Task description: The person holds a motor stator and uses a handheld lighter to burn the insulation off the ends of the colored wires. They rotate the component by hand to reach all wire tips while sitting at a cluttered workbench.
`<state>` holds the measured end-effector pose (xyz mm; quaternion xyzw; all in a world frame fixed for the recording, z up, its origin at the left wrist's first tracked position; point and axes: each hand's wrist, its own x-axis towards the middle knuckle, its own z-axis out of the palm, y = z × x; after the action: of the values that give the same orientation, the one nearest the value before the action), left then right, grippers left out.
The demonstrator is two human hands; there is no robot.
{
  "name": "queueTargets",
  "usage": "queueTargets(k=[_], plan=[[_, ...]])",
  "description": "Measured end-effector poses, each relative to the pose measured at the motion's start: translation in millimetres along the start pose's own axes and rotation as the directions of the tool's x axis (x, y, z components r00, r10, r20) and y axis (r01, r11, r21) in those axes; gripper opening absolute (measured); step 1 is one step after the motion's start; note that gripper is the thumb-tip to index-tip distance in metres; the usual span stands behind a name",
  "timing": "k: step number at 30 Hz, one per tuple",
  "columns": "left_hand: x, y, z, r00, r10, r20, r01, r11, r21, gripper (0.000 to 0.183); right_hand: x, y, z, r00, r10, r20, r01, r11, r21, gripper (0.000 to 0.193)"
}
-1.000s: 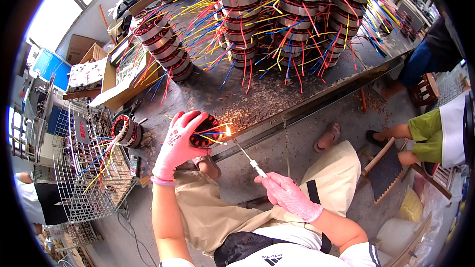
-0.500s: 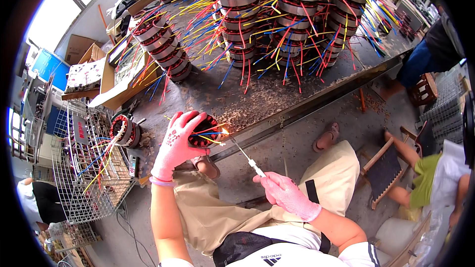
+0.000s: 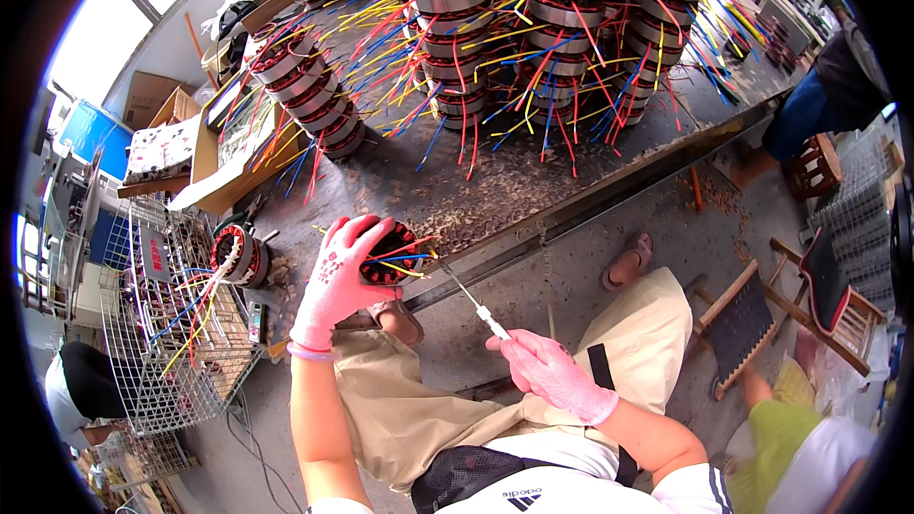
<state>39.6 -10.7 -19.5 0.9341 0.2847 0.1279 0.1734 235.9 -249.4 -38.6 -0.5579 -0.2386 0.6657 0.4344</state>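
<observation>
My left hand [image 3: 335, 278], in a pink glove, grips a motor stator [image 3: 383, 272] from its left side over the bench's front edge. Red, blue and yellow wires [image 3: 411, 256] stick out of it to the right, with a faint orange glow at their ends. My right hand [image 3: 554, 377], also gloved in pink, is closed round a slim tool [image 3: 487, 315] with a white collar and a thin metal shaft. The shaft points up and left, its tip just short of the wire ends. My fingers hide the grip of the tool.
Tall stacks of wired stators [image 3: 457, 67] stand across the dark workbench [image 3: 533, 190], with a shorter stack [image 3: 314, 100] to their left. Another stator [image 3: 240, 255] lies by a wire basket [image 3: 176, 362]. A wooden chair [image 3: 738, 324] and other people are at the right.
The bright flame at the wire ends has shrunk to a faint glow. Both my hands are nearly where they were. The person at the lower right has shifted downward, baring more of the chairs.
</observation>
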Motion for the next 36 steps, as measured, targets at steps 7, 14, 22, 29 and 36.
queueTargets(k=[7, 14, 22, 29, 36], plan=[[-1, 0, 1, 1.0, -0.011, -0.007, 0.011, 1.0, 0.014, 0.089, -4, -4, -2, 1.0, 0.023, -0.003, -0.023, 1.0, -0.012, 0.03], [1, 4, -1, 1.0, 0.019, -0.017, -0.019, 1.0, 0.007, 0.089, -2, -4, -1, 1.0, 0.006, 0.005, -0.006, 0.999, -0.031, 0.032], [0, 0, 1, 1.0, 0.017, -0.011, -0.017, 0.999, 0.031, 0.09, -4, -2, -4, 0.999, -0.042, 0.002, 0.042, 0.999, -0.028, 0.034], [0, 0, 2, 1.0, 0.012, -0.012, -0.012, 1.0, 0.029, 0.09, -3, -6, 0, 1.0, -0.029, -0.005, 0.029, 0.999, -0.034, 0.032], [0, 1, 0, 1.0, 0.019, -0.011, -0.019, 1.0, 0.007, 0.09, -2, -2, -4, 1.0, -0.002, -0.003, 0.002, 0.999, -0.04, 0.033]])
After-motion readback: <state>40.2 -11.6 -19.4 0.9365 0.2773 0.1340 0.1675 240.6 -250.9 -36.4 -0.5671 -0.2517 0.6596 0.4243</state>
